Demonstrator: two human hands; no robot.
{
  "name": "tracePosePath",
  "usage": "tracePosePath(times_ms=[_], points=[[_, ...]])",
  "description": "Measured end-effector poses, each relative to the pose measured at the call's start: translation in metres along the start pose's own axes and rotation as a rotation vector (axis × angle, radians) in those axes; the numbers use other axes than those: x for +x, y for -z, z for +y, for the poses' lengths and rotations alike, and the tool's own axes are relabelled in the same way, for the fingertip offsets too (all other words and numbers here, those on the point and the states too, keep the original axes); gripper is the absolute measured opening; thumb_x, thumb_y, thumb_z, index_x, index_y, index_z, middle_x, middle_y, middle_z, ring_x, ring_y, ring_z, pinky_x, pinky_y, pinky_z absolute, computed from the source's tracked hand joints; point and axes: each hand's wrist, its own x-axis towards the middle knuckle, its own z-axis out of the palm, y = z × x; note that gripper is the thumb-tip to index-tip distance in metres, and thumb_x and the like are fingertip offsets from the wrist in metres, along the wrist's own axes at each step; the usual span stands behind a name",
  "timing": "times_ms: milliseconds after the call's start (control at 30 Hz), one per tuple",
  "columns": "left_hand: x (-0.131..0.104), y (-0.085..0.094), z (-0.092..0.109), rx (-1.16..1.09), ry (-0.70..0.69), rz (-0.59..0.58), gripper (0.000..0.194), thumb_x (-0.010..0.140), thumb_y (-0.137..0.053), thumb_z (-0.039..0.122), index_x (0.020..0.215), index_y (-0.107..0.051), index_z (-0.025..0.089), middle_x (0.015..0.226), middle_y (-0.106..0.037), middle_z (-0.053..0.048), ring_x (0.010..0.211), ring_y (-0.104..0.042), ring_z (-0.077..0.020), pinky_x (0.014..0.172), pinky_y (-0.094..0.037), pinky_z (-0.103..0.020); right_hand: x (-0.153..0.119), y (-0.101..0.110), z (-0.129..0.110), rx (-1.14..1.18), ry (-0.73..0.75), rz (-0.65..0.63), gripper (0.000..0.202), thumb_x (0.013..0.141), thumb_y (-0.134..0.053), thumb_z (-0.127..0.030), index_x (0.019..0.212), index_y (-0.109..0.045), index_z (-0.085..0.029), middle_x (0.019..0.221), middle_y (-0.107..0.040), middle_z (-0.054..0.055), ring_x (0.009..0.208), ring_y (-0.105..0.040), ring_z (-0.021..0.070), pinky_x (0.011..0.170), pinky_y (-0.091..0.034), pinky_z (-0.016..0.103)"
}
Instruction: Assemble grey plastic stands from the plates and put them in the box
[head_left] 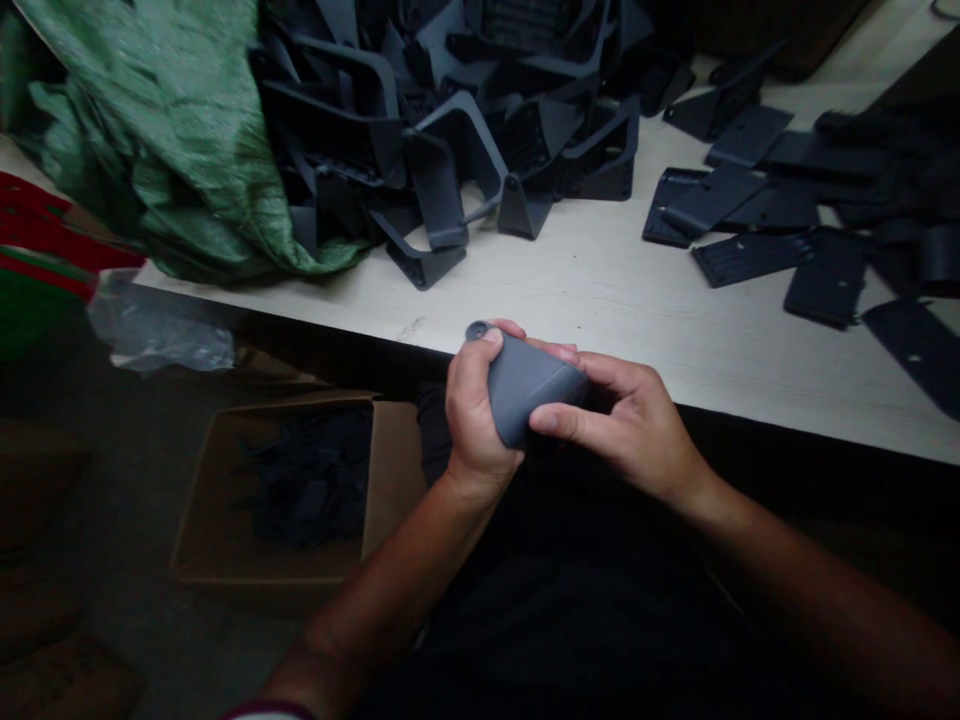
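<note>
A dark grey plastic bracket (525, 385) is held in front of my body, just off the table's near edge. My left hand (474, 405) wraps round its left side, the thumb pressing near a small round hole at the top corner. From the right, my right hand (630, 420) pinches the same piece, thumb on the near face and fingers behind. Both hands are closed on it. Its underside and far side are hidden by my fingers.
Similar angular brackets (450, 180) lie heaped on the pale table (570, 290), spilling from a green woven sack (195, 150). Flat dark plates (829, 275) are scattered at right. Below, a cardboard box (394, 470) holds dark parts. Clear plastic (161, 325) hangs at the table's left corner.
</note>
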Motion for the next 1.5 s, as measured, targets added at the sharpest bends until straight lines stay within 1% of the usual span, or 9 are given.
tracePosePath(times_ms=[200, 467, 600, 667, 800, 933, 1167, 1400, 1500], points=[[0.005, 0.002, 0.0, -0.006, 0.003, -0.112, 0.02, 0.092, -0.066, 0.042, 0.094, -0.066, 0.023, 0.079, -0.08, -0.005, 0.101, -0.08, -0.0299, 0.098, -0.06, -0.041, -0.007, 0.011, 0.011, -0.074, 0.021, 0.003, 0.035, 0.084, -0.091, -0.044, 0.112, -0.082, -0.025, 0.113, -0.082, 0.002, 0.107, -0.074, 0.027, 0.1, -0.058, 0.039], [0.036, 0.018, 0.001, 0.008, 0.109, -0.007, 0.029, 0.091, -0.061, 0.05, 0.093, -0.063, 0.021, 0.081, -0.078, -0.006, 0.082, -0.078, -0.0268, 0.082, -0.061, -0.04, -0.014, 0.014, 0.042, -0.103, 0.042, 0.187, 0.032, 0.103, -0.068, -0.047, 0.089, -0.077, -0.021, 0.08, -0.073, 0.0, 0.071, -0.065, 0.0153, 0.065, -0.05, 0.026], [0.054, 0.039, -0.003, 0.344, -0.216, 0.097, 0.035, 0.095, -0.064, 0.053, 0.109, -0.065, 0.022, 0.085, -0.078, -0.006, 0.086, -0.076, -0.0241, 0.08, -0.056, -0.034, -0.01, 0.024, 0.04, -0.154, 0.028, 0.289, 0.034, 0.102, -0.071, -0.046, 0.081, -0.078, -0.02, 0.07, -0.069, -0.001, 0.063, -0.059, 0.0128, 0.057, -0.044, 0.024], [0.053, 0.043, 0.002, 0.487, -0.312, -0.014, 0.033, 0.099, -0.063, 0.052, 0.113, -0.067, 0.023, 0.091, -0.079, -0.006, 0.089, -0.075, -0.023, 0.081, -0.054, -0.033, -0.008, 0.029, 0.036, -0.173, 0.015, 0.251, 0.033, 0.1, -0.074, -0.045, 0.079, -0.08, -0.02, 0.07, -0.07, 0.0, 0.063, -0.06, 0.0128, 0.057, -0.043, 0.025], [0.046, 0.039, 0.014, 0.565, -0.197, -0.352, 0.046, 0.102, -0.053, 0.061, 0.09, -0.074, 0.022, 0.081, -0.069, -0.006, 0.07, -0.061, -0.0193, 0.064, -0.047, -0.031, -0.006, 0.03, 0.027, -0.193, 0.023, 0.211, 0.037, 0.099, -0.075, -0.046, 0.074, -0.08, -0.019, 0.065, -0.068, 0.0, 0.06, -0.058, 0.0128, 0.055, -0.042, 0.025], [0.044, 0.038, 0.021, 0.503, -0.17, -0.374, 0.046, 0.1, -0.057, 0.059, 0.072, -0.06, 0.023, 0.064, -0.047, 0.0, 0.057, -0.041, -0.0153, 0.055, -0.037, -0.03, 0.004, 0.029, 0.015, -0.182, 0.033, 0.199, 0.047, 0.099, -0.073, -0.049, 0.065, -0.073, -0.017, 0.057, -0.055, -0.002, 0.054, -0.048, 0.0104, 0.05, -0.035, 0.025], [0.049, 0.05, 0.036, 0.603, 0.08, -0.475, 0.046, 0.09, -0.074, 0.063, 0.077, -0.065, 0.019, 0.063, -0.049, 0.001, 0.05, -0.041, -0.0114, 0.046, -0.031, -0.026, 0.038, 0.048, 0.003, -0.166, -0.144, -0.147, 0.061, 0.097, -0.069, -0.065, 0.061, -0.068, -0.017, 0.051, -0.049, -0.003, 0.047, -0.042, 0.0094, 0.045, -0.027, 0.026], [0.054, 0.056, 0.023, 0.349, -0.172, -0.162, 0.038, 0.078, -0.086, 0.05, 0.073, -0.065, 0.019, 0.064, -0.051, 0.002, 0.051, -0.046, -0.0101, 0.045, -0.036, -0.021, 0.052, 0.058, -0.004, -0.4, 0.194, 0.215, 0.04, 0.093, -0.079, -0.059, 0.089, -0.086, -0.02, 0.085, -0.08, 0.005, 0.077, -0.07, 0.0189, 0.069, -0.052, 0.03], [0.056, 0.057, 0.022, 0.247, -0.362, -0.025, 0.035, 0.08, -0.083, 0.051, 0.081, -0.071, 0.018, 0.075, -0.06, -0.001, 0.064, -0.057, -0.0131, 0.055, -0.046, -0.021, 0.047, 0.061, -0.005, -0.324, 0.138, 0.335, 0.041, 0.09, -0.083, -0.061, 0.085, -0.085, -0.02, 0.08, -0.08, 0.007, 0.075, -0.072, 0.0203, 0.072, -0.055, 0.032]])
